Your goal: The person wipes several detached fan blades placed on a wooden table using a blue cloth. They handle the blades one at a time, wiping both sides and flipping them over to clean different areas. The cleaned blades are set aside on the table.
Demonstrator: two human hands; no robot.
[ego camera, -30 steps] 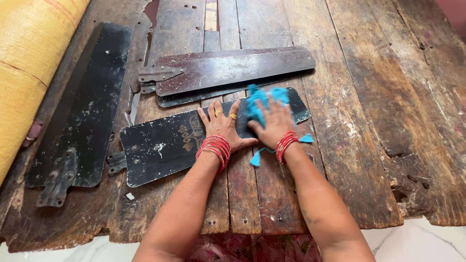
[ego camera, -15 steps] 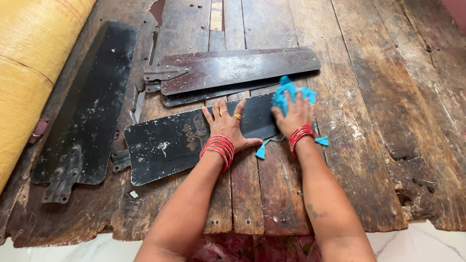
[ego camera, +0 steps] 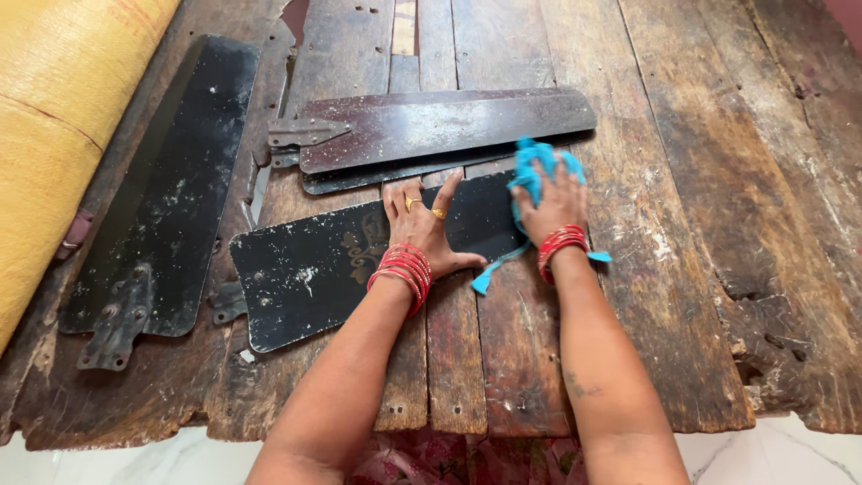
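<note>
The left hand [ego camera: 419,226] lies spread flat on the black fan blade [ego camera: 359,260] at the counter's [ego camera: 700,180] near middle; the right hand [ego camera: 549,208] presses a blue cloth [ego camera: 532,166] on its right end; best kept pinned, wiping firmly.

1 head-worn camera looks steeply down, close over a wooden table [ego camera: 682,180] and both forearms.

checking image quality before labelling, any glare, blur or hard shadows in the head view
Head view: soft even daylight and faint shadows; sheen on the brown blade; right hand and blue cloth slightly blurred; left hand, black blade and wooden table sharp.
</note>
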